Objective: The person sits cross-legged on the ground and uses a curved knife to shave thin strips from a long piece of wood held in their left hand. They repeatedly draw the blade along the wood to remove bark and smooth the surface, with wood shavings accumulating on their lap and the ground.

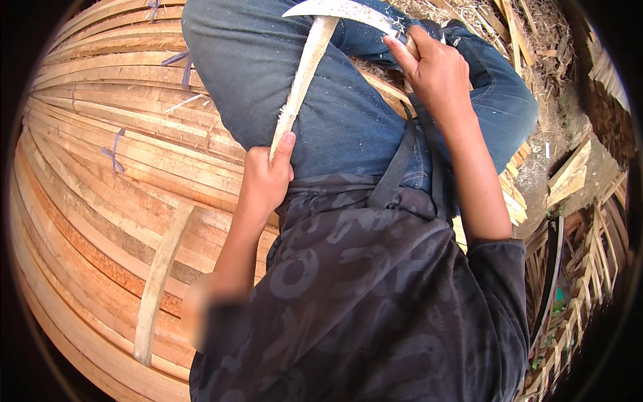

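My left hand [269, 171] is closed round the lower end of a pale wooden stick [305, 80], its thumb pressed along the wood. The stick slants up and away over my thigh. In my right hand [439, 70] is the handle of a sickle [345, 9], whose curved, pale-flecked blade arcs to the left. The blade crosses the stick's far end, and they appear to touch there. Part of the sickle's handle is hidden by my fingers.
Long sawn wooden strips [120, 154] lie stacked on my left, some tied with purplish string [115, 151]. A short curved wood piece [161, 288] rests across them. Wood shavings [482, 20] litter the ground ahead. Split wood scraps [573, 174] lie to the right.
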Action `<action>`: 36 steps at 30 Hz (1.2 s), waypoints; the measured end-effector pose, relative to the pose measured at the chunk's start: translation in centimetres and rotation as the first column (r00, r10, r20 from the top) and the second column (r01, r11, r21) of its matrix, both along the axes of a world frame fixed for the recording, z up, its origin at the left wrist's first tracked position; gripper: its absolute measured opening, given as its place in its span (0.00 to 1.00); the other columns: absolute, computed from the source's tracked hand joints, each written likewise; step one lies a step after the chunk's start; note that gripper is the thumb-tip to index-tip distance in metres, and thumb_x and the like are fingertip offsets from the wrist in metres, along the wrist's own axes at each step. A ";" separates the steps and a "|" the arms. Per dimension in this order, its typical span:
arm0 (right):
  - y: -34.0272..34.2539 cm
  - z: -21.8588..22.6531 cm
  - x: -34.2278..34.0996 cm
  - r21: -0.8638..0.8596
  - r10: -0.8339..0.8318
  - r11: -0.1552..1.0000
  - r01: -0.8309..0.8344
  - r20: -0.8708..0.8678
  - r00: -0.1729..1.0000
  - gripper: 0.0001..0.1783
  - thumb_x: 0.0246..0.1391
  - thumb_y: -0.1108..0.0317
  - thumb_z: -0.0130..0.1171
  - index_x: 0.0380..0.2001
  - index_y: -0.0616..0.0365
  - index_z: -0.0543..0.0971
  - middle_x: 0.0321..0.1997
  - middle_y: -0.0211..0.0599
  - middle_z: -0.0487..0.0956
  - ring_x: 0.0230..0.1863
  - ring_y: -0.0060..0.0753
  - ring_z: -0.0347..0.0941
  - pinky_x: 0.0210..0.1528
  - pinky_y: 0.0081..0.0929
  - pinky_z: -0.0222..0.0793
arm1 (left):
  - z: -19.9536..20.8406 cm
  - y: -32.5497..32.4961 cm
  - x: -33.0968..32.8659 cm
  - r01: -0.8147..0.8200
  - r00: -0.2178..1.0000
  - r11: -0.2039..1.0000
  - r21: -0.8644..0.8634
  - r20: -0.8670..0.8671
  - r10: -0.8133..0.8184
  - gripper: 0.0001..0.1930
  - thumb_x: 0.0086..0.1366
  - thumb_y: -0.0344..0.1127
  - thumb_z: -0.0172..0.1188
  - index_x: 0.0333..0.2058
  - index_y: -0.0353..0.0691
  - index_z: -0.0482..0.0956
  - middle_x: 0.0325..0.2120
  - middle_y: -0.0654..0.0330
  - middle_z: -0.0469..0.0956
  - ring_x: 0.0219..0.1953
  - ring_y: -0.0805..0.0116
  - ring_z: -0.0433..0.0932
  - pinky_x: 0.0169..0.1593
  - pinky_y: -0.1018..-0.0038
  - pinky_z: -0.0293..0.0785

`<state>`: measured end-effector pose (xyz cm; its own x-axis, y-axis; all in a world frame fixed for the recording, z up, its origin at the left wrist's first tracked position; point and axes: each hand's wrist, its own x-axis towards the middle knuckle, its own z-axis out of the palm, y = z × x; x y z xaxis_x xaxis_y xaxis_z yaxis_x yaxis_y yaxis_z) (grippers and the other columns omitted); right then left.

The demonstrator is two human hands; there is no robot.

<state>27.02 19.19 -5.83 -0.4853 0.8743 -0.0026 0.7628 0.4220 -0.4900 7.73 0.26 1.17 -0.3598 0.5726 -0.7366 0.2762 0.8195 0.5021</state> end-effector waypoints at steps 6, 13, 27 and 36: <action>9.3 -4.2 7.3 -0.107 -0.362 0.921 0.376 0.130 0.923 0.32 0.58 0.40 0.47 0.29 0.64 0.77 0.20 0.51 0.75 0.26 0.50 0.72 0.32 0.41 0.66 | -0.3 -0.5 -0.4 0.012 1.000 1.000 0.027 0.011 -0.013 0.34 0.67 0.54 0.50 0.10 0.30 0.71 0.05 0.58 0.66 0.12 0.70 0.68 0.21 0.70 0.64; 4.3 -0.1 6.7 -0.205 -0.304 0.938 0.281 -0.086 0.949 0.25 0.61 0.49 0.52 0.24 0.64 0.74 0.12 0.36 0.63 0.18 0.23 0.57 0.23 0.25 0.58 | -0.3 -0.5 -0.1 -0.001 1.000 1.000 0.000 0.013 0.001 0.34 0.68 0.57 0.46 0.10 0.34 0.67 0.06 0.60 0.65 0.12 0.72 0.66 0.21 0.72 0.61; 2.6 -4.1 -1.8 0.050 0.124 0.991 -0.122 -0.031 0.992 0.24 0.55 0.42 0.53 0.25 0.54 0.72 0.20 0.43 0.76 0.25 0.52 0.75 0.26 0.45 0.69 | 0.3 1.1 -1.3 -0.039 0.991 0.986 -0.161 0.121 0.059 0.41 0.66 0.66 0.39 0.08 0.33 0.67 0.03 0.66 0.56 0.06 0.77 0.55 0.12 0.77 0.50; 4.6 -3.0 1.0 0.157 -0.056 0.985 0.073 -0.113 0.992 0.20 0.55 0.53 0.56 0.26 0.61 0.73 0.25 0.57 0.75 0.31 0.59 0.73 0.32 0.47 0.67 | 0.0 0.4 -2.1 -0.002 0.978 0.987 -0.161 0.207 0.036 0.41 0.65 0.67 0.38 0.08 0.34 0.66 0.03 0.69 0.54 0.06 0.79 0.52 0.11 0.78 0.46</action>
